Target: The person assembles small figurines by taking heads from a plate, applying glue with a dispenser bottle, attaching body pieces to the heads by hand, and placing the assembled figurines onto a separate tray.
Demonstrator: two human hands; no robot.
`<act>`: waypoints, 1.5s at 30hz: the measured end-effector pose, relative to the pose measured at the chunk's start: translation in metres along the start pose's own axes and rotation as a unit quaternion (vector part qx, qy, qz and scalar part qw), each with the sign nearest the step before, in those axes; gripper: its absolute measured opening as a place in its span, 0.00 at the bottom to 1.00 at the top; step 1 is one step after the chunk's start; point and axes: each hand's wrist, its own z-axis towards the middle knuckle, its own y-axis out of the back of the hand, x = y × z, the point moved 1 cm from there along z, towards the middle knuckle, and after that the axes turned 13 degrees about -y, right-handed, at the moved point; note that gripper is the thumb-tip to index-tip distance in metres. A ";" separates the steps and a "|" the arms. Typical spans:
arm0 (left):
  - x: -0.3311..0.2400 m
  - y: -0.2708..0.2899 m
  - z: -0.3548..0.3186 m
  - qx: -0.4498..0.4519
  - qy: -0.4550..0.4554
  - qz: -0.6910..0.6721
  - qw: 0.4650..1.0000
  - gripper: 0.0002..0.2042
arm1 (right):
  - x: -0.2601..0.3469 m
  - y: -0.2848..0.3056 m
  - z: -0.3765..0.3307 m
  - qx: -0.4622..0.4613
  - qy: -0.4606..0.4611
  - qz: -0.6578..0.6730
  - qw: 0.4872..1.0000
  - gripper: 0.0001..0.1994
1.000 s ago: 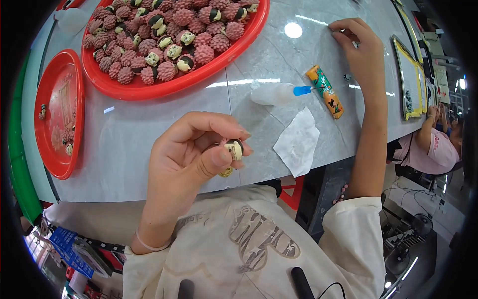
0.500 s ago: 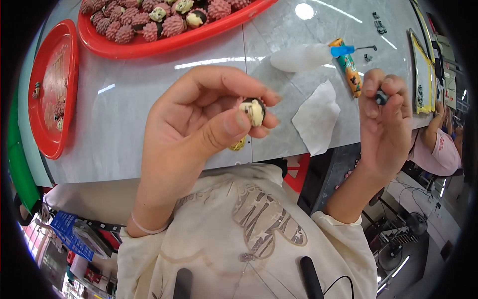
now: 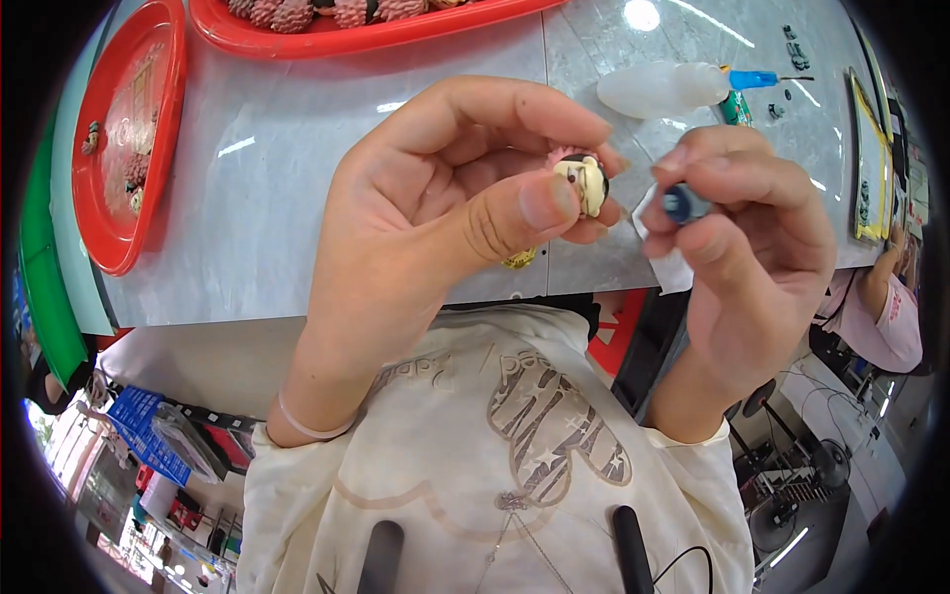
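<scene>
Between thumb and fingers, my left hand (image 3: 426,188) pinches a small figurine head (image 3: 586,186) with a cream face, black hair and a pink ridged part behind it. My right hand (image 3: 757,238) is closed on a small dark blue-grey piece (image 3: 683,204), round at the end that shows. The two hands are close together above the table, the pieces apart from each other. Beyond my right hand lies a white plastic squeeze bottle (image 3: 663,90) with a blue needle tip (image 3: 754,80). Partly hidden behind my right hand is a white paper sheet (image 3: 676,272).
A red tray (image 3: 396,42) holding several pink ridged pieces stands at the back, and a narrower red tray (image 3: 168,148) at the left. Small dark parts (image 3: 796,49) lie at the far right. A gold item (image 3: 521,259) shows below my left hand. Another person (image 3: 876,317) sits at the right.
My right hand has moved left, bringing the dark piece towards the figurine head. My left hand still pinches the head. The whole view has shifted slightly.
</scene>
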 end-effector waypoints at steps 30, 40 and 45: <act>-0.008 -0.002 -0.002 -0.041 -0.020 0.012 0.999 0.22 | -0.002 -0.024 0.007 -0.061 0.269 -0.374 0.885 0.12; -0.116 0.041 0.038 -0.036 -0.265 0.707 0.655 0.10 | 0.003 0.024 -0.006 -0.210 0.234 -0.208 0.926 0.15; -0.087 0.015 0.095 0.143 -0.239 0.715 0.641 0.06 | 0.002 0.023 0.002 -0.206 0.197 -0.152 0.946 0.09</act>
